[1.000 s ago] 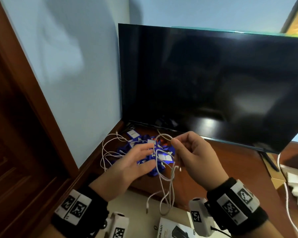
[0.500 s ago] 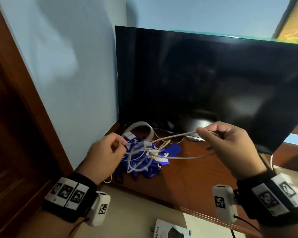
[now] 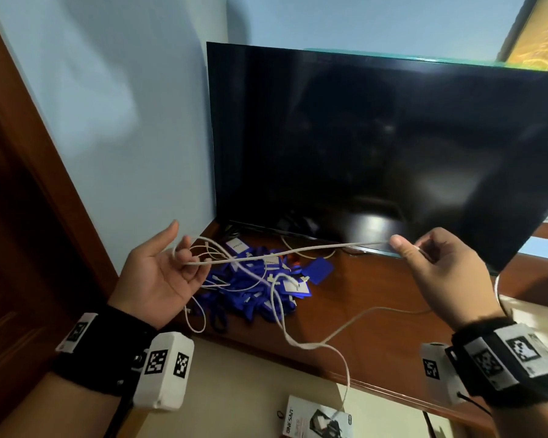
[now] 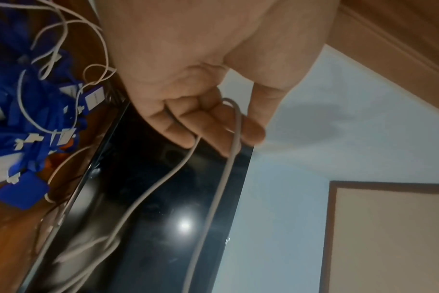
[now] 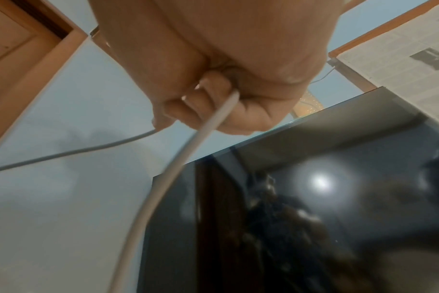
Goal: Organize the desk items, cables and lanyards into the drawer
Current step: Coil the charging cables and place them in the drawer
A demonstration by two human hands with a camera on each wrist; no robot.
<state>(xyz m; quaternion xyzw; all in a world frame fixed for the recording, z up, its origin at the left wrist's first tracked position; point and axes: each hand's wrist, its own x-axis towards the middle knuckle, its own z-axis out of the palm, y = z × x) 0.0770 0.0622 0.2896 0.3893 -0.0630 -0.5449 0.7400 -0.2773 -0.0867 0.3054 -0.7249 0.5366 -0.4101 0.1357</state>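
A white cable (image 3: 282, 255) runs taut between my two hands above the desk. My left hand (image 3: 184, 257) is palm up with the thumb raised. Its curled fingers (image 4: 213, 126) have the cable (image 4: 223, 178) looped round them. My right hand (image 3: 405, 248) pinches the other stretch of cable (image 5: 160, 182) in a closed fist (image 5: 208, 103). The cable's slack sags over the desk edge toward the floor. Below the hands, a heap of blue lanyards (image 3: 253, 292) with white tags lies on the wooden desk (image 3: 377, 327), tangled with thin white cables. No drawer is in view.
A large dark monitor (image 3: 377, 147) stands at the back of the desk, close behind the hands. A pale blue wall and a dark wooden door frame (image 3: 10, 248) bound the left side. A printed box (image 3: 317, 418) lies on the floor below the desk edge.
My hands have moved apart, drawing the white cable out straight from the tangle. The left hand has turned palm up and the right hand has moved right.
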